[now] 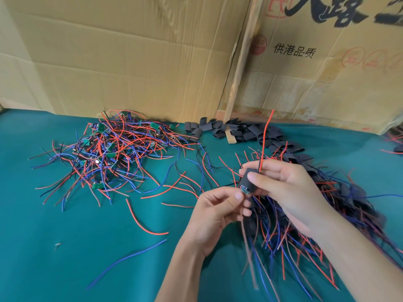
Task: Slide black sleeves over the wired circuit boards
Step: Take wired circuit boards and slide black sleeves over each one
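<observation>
While the desk (65, 247) under its green cloth fills the lower view, brown cardboard sheets (130, 62) stand along its far edge, the one at 1 o'clock printed with black characters. A wooden strip (244, 59) leans between the sheets. At 10 o'clock lies a tangled pile of boards (106, 153) with red, blue and black wires. At 12 o'clock, against the cardboard, sits a heap of loose sleeves (235, 129). From 3 to 5 o'clock spreads a pile of sleeved boards (327, 210), their wires fanning toward the near edge.

Near the centre, above the desk, the right hand (283, 188) pinches a sleeve (247, 179) between thumb and curled fingers (270, 168); a red wire (266, 138) rises from it. A green board (245, 191) peeks out at the bottom of the sleeve. The left hand (216, 212) pinches that lower end with thumb and forefinger. Single wires lie scattered on the cloth at 7 o'clock.
</observation>
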Demonstrator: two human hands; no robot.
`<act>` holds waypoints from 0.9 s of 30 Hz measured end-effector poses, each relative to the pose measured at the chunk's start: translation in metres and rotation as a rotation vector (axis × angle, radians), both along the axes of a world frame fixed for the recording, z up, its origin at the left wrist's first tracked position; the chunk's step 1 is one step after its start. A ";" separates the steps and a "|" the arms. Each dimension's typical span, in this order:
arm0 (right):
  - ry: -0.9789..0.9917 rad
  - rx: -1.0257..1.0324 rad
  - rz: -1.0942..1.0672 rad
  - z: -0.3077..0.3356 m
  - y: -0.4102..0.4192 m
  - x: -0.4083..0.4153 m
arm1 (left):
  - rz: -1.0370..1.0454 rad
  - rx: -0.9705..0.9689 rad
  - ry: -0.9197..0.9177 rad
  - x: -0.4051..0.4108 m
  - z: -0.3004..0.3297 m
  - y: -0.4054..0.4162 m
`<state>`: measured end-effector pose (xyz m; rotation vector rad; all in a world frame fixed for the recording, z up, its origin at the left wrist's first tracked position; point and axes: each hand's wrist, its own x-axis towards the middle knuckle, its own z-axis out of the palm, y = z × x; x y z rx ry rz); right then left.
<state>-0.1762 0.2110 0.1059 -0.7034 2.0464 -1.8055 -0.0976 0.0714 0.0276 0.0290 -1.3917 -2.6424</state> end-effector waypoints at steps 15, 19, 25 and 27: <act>0.149 0.437 -0.021 0.036 -0.018 -0.040 | 0.213 -0.116 -0.075 -0.007 -0.003 0.004; 0.461 0.905 0.059 0.061 -0.012 -0.071 | 0.319 -0.027 -0.113 -0.011 -0.004 0.002; 0.553 1.013 -0.173 0.074 -0.024 -0.167 | 0.436 -0.387 -0.153 -0.018 -0.012 0.016; 0.507 1.173 -0.163 0.056 -0.026 -0.195 | 0.447 -0.522 -0.158 -0.019 -0.015 0.020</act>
